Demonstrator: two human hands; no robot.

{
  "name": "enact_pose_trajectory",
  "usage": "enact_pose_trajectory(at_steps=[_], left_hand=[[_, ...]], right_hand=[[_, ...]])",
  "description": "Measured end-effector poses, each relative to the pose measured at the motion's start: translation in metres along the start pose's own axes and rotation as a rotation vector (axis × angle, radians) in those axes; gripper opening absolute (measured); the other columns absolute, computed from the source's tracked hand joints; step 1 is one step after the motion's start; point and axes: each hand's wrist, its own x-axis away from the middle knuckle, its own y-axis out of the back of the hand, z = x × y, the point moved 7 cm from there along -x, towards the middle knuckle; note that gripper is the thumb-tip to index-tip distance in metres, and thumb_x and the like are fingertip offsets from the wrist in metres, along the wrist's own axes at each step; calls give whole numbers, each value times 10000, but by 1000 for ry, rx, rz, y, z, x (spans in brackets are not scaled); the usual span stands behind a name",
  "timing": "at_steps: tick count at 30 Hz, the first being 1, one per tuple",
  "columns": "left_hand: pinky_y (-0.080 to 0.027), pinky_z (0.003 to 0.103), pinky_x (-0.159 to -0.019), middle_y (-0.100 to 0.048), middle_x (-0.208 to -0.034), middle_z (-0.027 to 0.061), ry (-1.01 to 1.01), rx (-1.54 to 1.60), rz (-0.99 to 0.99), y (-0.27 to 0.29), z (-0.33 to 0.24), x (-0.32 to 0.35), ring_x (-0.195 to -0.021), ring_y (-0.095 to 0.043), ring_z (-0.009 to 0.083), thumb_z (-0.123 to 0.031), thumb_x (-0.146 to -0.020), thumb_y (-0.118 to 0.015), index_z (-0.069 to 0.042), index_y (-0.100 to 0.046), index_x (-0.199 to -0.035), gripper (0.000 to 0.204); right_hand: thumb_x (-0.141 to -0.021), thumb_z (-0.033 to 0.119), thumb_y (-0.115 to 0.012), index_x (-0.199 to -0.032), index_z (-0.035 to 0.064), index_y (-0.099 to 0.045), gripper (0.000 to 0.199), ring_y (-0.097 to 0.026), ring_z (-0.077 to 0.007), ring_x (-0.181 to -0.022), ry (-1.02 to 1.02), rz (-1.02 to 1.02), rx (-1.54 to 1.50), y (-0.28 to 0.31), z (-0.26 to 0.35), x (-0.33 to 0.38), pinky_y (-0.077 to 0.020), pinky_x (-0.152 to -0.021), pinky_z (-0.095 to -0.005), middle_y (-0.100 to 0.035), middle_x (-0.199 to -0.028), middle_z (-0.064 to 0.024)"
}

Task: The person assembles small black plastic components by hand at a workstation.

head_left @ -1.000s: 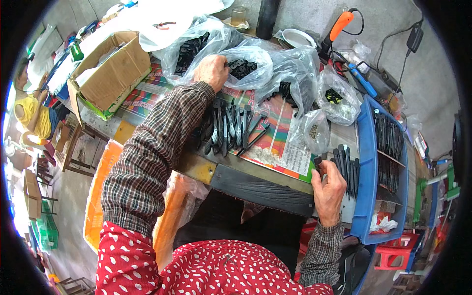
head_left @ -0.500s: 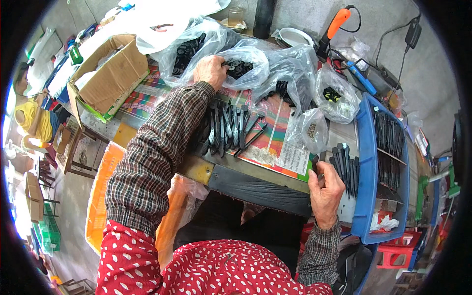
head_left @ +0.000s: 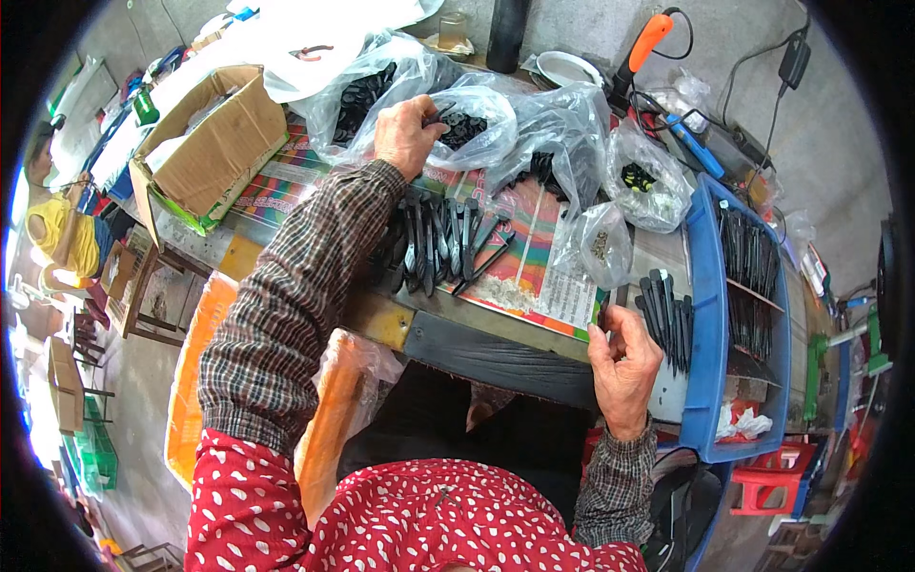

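My left hand [head_left: 406,136] reaches across the table to the rim of a clear plastic bag [head_left: 496,108] that holds small black parts [head_left: 463,131]. Its thumb and fingers are pinched together, and what they hold is hidden. Close to the table's front edge, my right hand [head_left: 624,374] has its fingers curled round a small black part [head_left: 603,303], of which only the tip shows. Between the hands lies a row of slim black handle-like pieces [head_left: 440,238]. More slim black pieces [head_left: 667,319] lie just beyond my right hand.
A blue bin [head_left: 699,334] with bundled black pieces stands at the right. Other clear bags [head_left: 651,195] of small parts line the back, near an orange-handled tool [head_left: 651,43]. At the left are a cardboard box [head_left: 214,148] and an orange crate [head_left: 202,367]. Another person sits far left.
My left hand has shifted only slightly at the bag, its thumb now showing more. My right hand has stayed nearly in place with the black part. The whole view has moved a little.
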Motion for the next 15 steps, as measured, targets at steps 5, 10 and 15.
enact_pose_trajectory(at_steps=[5, 10, 15], left_hand=[[-384, 219, -474, -631, -629, 18, 58, 405, 118, 34, -54, 38, -515, -481, 27, -112, -822, -663, 7, -659, -839, 120], [-335, 193, -438, -556, -609, -33, 17, 417, 270, 77, -117, 95, -493, -439, 10, -101, -862, -643, -6, -650, -877, 96], [-371, 164, -489, -589, -724, -45, 249, 804, 461, 79, -136, 159, -554, -469, 10, -37, -852, -656, -27, -653, -943, 92]], right_hand=[[-821, 4, -636, -981, -48, -580, 177, -505, -100, -591, -24, -3, -127, 1, 4, 8, -417, -512, -228, -581, -833, -83], [-840, 31, -635, -932, -48, -579, 133, -482, -99, -613, -21, 4, -202, 3, 16, 17, -398, -531, -219, -549, -817, -63], [-876, 82, -624, -945, -39, -598, 142, -508, -78, -611, -109, 134, -398, -13, 28, 33, -413, -537, -211, -559, -753, -45]])
